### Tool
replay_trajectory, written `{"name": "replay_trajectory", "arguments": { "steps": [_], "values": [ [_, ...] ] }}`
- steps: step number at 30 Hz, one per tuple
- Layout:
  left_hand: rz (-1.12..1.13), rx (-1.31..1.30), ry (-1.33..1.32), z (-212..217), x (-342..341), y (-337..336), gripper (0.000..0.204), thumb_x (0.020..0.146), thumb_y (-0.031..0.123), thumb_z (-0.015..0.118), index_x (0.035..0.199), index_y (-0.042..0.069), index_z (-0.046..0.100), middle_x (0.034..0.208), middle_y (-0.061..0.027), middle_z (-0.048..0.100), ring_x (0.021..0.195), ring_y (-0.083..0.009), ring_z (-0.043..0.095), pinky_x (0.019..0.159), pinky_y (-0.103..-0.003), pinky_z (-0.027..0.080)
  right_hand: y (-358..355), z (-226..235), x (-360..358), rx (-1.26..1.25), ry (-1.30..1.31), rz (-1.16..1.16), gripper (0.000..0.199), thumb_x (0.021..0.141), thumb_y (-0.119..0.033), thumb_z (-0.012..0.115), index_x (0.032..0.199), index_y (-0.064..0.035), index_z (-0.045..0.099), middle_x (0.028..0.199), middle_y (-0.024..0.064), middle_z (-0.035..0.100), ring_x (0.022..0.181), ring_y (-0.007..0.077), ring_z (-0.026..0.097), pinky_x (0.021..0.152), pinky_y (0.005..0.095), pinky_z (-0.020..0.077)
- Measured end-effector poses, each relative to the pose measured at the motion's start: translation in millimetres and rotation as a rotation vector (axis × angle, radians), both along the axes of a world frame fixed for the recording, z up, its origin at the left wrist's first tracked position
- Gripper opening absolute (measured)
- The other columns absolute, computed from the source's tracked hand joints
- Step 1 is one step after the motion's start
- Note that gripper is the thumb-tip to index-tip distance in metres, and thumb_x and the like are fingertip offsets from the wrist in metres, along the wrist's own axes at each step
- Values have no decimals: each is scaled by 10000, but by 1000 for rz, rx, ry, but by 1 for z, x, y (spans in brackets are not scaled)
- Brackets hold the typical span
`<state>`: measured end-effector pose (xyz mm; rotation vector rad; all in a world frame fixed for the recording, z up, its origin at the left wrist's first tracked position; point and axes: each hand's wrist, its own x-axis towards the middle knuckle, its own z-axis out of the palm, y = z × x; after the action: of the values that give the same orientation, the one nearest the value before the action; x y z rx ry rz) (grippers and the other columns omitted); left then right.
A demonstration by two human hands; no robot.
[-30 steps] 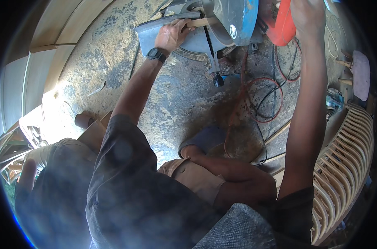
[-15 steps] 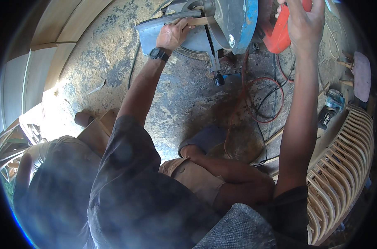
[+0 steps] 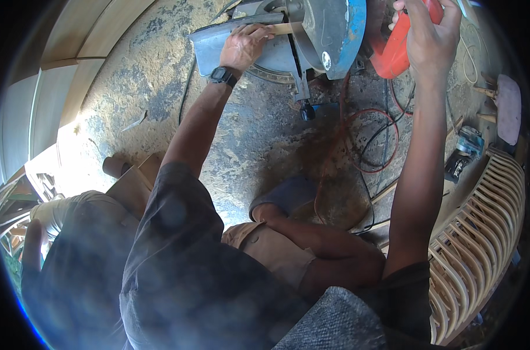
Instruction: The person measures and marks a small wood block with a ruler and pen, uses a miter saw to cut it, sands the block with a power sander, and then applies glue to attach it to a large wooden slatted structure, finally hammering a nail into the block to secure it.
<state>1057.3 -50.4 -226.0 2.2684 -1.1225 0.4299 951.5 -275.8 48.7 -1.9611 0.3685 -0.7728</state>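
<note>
we look to be in a woodworking workshop: we see a mitre saw [image 3: 334,38] on a rough, patchy floor [image 3: 230,146], a looped red cable [image 3: 397,139], a teal power tool [image 3: 470,140], a row of curved wooden slats [image 3: 487,233] at the right and flat wooden panels [image 3: 78,32] at the upper left.

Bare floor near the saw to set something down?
Left floor patch: between wooden panels and left forearm, bar a sliver. Centre floor patch: between left forearm and red cord loops, in front of saw. Crowded right: those loops, power tool, slatted wood.
</note>
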Motion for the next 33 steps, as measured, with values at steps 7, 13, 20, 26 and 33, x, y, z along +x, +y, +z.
{"name": "replay_trajectory", "arguments": {
  "steps": [7,13,20,26,33],
  "values": [
    [-38,6,42,1,-2,4,280,893,161,741,1172,178,726,1202,20,670,1037,-203,700,908,-349,604,-2,2,3,-19,-33,51,336,991,-174,645,1258,-32,500,808,37,609,650,99,578,564,256,489],
    [-5,36,39,1,-4,2,260,905,179,733,1165,179,724,1182,35,661,1032,-198,700,874,-328,618,4,3,1,34,-9,2,332,992,-173,644,1259,-36,503,816,40,610,653,104,580,569,259,494],
    [1,33,32,6,-2,1,267,940,203,712,1205,198,744,1160,21,684,1004,-204,714,850,-337,624,6,-3,-4,5,-27,1,326,997,-180,644,1257,-36,510,829,42,610,656,102,578,570,255,495],
    [0,38,11,9,-4,-1,226,912,173,726,1138,183,726,1156,39,665,1057,-176,693,870,-324,615,1,-4,-5,32,-8,-12,313,997,-175,647,1252,-50,514,841,38,613,659,93,576,564,247,492],
    [18,56,7,9,-3,0,241,915,175,724,1154,197,730,1131,37,666,1014,-183,704,837,-325,627,4,-4,-5,21,-40,26,288,998,-162,645,1238,-62,520,842,32,612,662,84,571,562,241,485]
  ]
}}
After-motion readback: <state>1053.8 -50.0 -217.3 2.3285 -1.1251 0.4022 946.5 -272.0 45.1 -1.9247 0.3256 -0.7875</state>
